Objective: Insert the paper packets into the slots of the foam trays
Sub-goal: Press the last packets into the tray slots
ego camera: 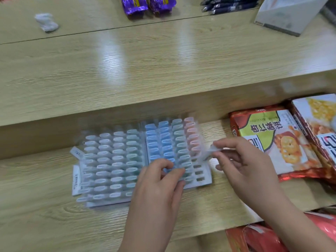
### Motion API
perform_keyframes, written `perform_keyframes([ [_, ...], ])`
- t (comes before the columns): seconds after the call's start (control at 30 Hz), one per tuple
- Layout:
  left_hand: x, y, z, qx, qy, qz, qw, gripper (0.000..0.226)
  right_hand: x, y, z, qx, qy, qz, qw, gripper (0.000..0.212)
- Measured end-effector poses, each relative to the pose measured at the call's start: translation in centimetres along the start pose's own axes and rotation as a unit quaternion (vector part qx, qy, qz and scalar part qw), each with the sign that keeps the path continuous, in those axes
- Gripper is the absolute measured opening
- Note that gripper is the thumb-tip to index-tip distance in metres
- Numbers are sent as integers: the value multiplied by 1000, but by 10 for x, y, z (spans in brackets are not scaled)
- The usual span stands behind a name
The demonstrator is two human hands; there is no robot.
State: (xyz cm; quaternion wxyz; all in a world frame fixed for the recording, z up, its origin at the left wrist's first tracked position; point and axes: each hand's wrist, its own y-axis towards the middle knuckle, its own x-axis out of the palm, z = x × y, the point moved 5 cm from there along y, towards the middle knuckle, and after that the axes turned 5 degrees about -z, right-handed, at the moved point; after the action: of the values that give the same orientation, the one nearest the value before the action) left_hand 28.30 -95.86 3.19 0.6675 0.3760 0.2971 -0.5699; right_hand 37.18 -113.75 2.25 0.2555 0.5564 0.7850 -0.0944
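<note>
Two white foam trays lie side by side on the lower wooden desk. The left tray (91,203) holds rows of pale grey-blue packets. The right tray (204,181) holds blue, teal and pink packets, and a few slots at its near right corner are bare. My left hand (160,180) rests on the near edge of the right tray, fingertips on the packets there. My right hand (240,160) pinches a small translucent paper packet (209,153) just above the tray's right column. The picture is blurred by motion.
Orange snack bags (276,139) lie right of the trays, and red packaging (272,235) sits at the bottom right. On the raised shelf behind are purple wrappers (145,5), a crumpled tissue (46,21), dark packets (229,5) and a grey box (287,15). Paper labels (76,179) stick out under the left tray.
</note>
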Motion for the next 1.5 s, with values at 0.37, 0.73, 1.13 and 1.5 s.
perform_keyframes([
  [0.37, -3, -4, 1, 12, 0, 22, 1000, 23, 18, 4, -10, -150, -309, -44, 938, 23],
  [0.73, -94, -60, -121, -180, -132, 264, 938, 19, 119, 12, -117, -203, -216, -49, 954, 23],
  [1.13, -80, -71, -207, -300, 62, 50, 951, 14, 328, 78, -178, -109, -470, -284, 828, 23],
  [1.5, -151, -146, -301, -421, -14, 107, 901, 25, 371, 71, -171, -90, -355, -321, 873, 23],
])
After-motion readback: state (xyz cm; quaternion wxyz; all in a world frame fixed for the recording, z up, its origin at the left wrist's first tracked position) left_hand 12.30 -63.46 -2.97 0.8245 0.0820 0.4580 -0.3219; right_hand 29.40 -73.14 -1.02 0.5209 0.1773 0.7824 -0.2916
